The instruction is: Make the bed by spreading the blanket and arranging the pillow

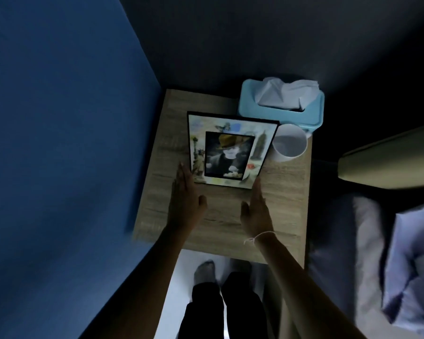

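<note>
A crumpled pale blue blanket [411, 270] lies on the bed [367, 265] at the right edge, only partly in view. No pillow is clearly visible. Both my hands hover over a wooden bedside table [220, 226]. My left hand [185, 204] is flat with fingers straight, its tips beside the lower left corner of a picture frame [230, 150]. My right hand [256, 209] is also flat and open, fingertips at the frame's lower right corner. Neither hand grips anything.
On the table stand a light blue tissue box [282, 104] and a white cup [289, 143] behind the frame. A blue wall [59, 143] runs along the left. A pale headboard [389, 162] is at the right. My legs and feet [206, 272] are below.
</note>
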`<action>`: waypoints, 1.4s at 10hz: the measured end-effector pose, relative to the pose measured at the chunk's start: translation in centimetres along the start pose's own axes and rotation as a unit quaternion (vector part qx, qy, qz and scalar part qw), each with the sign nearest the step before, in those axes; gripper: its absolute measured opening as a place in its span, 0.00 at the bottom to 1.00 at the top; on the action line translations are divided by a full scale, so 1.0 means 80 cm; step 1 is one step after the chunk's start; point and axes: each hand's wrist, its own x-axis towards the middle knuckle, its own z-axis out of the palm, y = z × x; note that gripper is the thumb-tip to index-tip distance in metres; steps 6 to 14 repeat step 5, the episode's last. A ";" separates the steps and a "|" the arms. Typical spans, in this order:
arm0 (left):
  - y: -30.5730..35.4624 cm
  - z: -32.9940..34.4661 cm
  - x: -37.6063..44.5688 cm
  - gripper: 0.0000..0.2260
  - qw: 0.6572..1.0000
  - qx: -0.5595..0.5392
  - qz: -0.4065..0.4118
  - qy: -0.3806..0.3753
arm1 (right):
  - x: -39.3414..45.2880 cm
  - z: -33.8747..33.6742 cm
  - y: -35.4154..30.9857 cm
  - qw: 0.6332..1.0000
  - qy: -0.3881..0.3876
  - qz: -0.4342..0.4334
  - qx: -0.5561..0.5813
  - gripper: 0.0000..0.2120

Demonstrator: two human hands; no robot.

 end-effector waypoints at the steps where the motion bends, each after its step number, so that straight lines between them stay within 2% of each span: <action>1: -0.002 0.000 0.011 0.39 1.000 0.010 0.005 -0.014 | 0.010 0.002 -0.005 1.000 0.007 -0.008 0.001 0.38; 3: -0.008 -0.011 0.046 0.39 0.999 0.041 0.011 -0.029 | 0.031 0.005 -0.017 1.000 0.013 -0.025 0.010 0.36; 4: -0.011 -0.011 0.050 0.36 0.998 0.047 0.029 -0.005 | 0.035 0.009 -0.014 0.999 0.025 -0.029 0.016 0.34; 5: -0.015 -0.005 0.032 0.31 0.995 0.085 0.053 0.031 | 0.022 0.009 0.000 0.997 0.057 -0.002 -0.057 0.32; 14: -0.015 -0.005 0.032 0.31 0.995 0.085 0.053 0.031 | 0.022 0.009 0.000 0.997 0.057 -0.002 -0.057 0.32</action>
